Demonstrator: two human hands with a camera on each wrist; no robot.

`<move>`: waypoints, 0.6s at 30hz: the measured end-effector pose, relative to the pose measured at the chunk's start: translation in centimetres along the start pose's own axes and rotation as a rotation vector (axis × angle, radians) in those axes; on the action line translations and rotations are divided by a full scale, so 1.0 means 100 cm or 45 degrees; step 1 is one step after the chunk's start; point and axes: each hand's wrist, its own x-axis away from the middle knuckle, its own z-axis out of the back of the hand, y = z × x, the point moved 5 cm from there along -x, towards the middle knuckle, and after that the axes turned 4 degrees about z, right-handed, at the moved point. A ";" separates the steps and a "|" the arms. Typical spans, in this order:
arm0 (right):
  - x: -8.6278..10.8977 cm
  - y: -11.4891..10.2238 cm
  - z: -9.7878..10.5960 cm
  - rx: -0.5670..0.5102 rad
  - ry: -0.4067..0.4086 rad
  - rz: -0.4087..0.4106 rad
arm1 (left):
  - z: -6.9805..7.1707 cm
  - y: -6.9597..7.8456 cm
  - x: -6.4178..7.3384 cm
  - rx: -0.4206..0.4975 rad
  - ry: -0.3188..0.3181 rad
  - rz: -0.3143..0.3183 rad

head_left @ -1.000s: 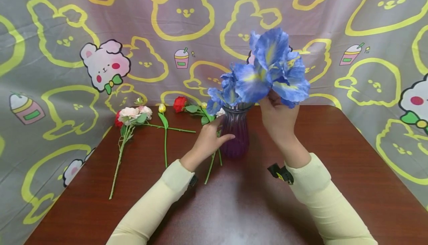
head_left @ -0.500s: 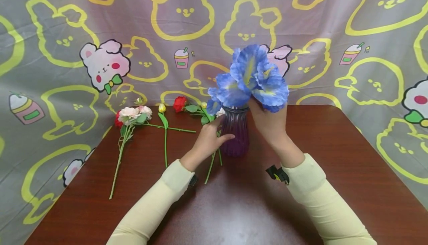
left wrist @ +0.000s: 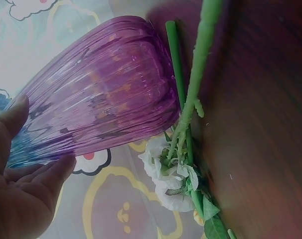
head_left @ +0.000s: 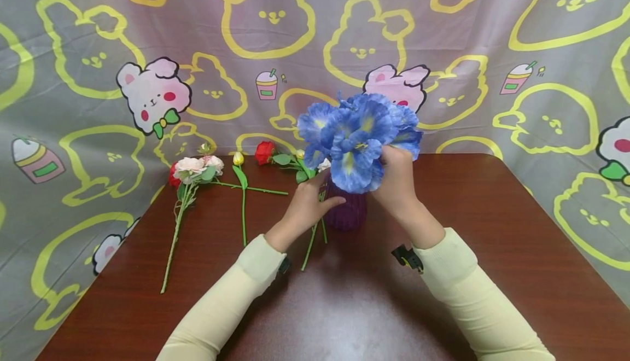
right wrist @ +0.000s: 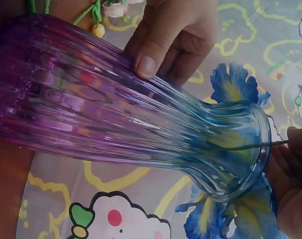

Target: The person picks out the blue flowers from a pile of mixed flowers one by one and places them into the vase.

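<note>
My left hand [head_left: 310, 202] holds the ribbed glass vase [left wrist: 106, 84], purple below and blue at the neck, with thumb and fingers on its side. The vase stands upright on the table. My right hand [head_left: 400, 183] is at the vase's mouth and pinches a thin green stem [right wrist: 240, 147] of the blue irises. That stem crosses the rim and shows at the neck. Big blue iris blooms [head_left: 356, 142] cover the vase's upper part in the head view. In the right wrist view, blue petals [right wrist: 235, 82] show beyond the neck.
Left on the brown table [head_left: 467, 213] lie pale pink roses [head_left: 192, 168], a yellow tulip [head_left: 238, 159] and a red rose [head_left: 264, 153]. Green stems and a white flower [left wrist: 168, 174] lie close beside the vase. A patterned cloth [head_left: 295, 22] hangs behind.
My right hand has moved left and slightly down with the blue irises, whose blooms now hang lower, over the vase's mouth. The left hand stays on the vase.
</note>
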 end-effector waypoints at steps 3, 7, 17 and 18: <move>0.003 -0.002 -0.001 0.040 -0.019 0.043 | 0.001 0.001 0.000 -0.019 0.017 -0.015; 0.007 -0.005 -0.001 0.103 -0.029 0.050 | 0.001 0.001 0.000 -0.037 0.029 -0.036; 0.010 -0.008 -0.006 0.145 -0.084 0.049 | 0.002 0.001 0.001 -0.037 0.054 -0.096; 0.010 -0.009 -0.006 0.137 -0.087 0.044 | 0.002 0.002 0.001 -0.042 0.062 -0.105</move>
